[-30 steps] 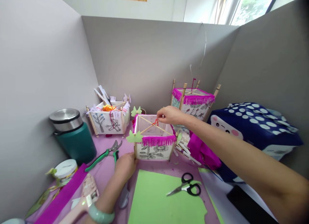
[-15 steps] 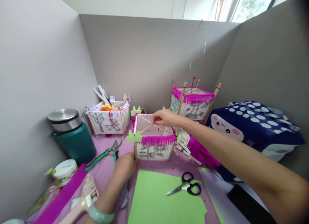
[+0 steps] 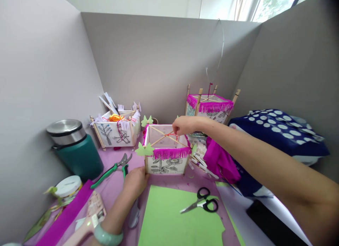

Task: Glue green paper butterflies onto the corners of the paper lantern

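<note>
A square paper lantern (image 3: pixel 166 166) with magenta fringe, flower drawings and green paper leaves stands in the middle of the table. My left hand (image 3: pixel 136 180) has its fingers closed on the lantern's lower left corner post. Above the lantern's open top, my right hand (image 3: pixel 182 126) pinches the red string (image 3: pixel 172 134), which is tied where the crossed sticks meet. Green paper (image 3: pixel 177 217) lies in front of the lantern, with black-handled scissors (image 3: pixel 200 203) on it.
Behind stand a fringed lantern (image 3: pixel 212 106) at right and a white one (image 3: pixel 113 133) at left. A teal bottle (image 3: pixel 79 157), green-handled pruners (image 3: pixel 115 168) and a magenta strip (image 3: pixel 66 217) are at left. Magenta cloth (image 3: pixel 222 161), a dark blue bag (image 3: pixel 278 140) and a phone (image 3: pixel 272 225) are at right.
My right hand has moved a little right and up from the crossed sticks, and the red string now stretches toward it. My left hand stays at the lantern's corner. The view has shifted slightly.
</note>
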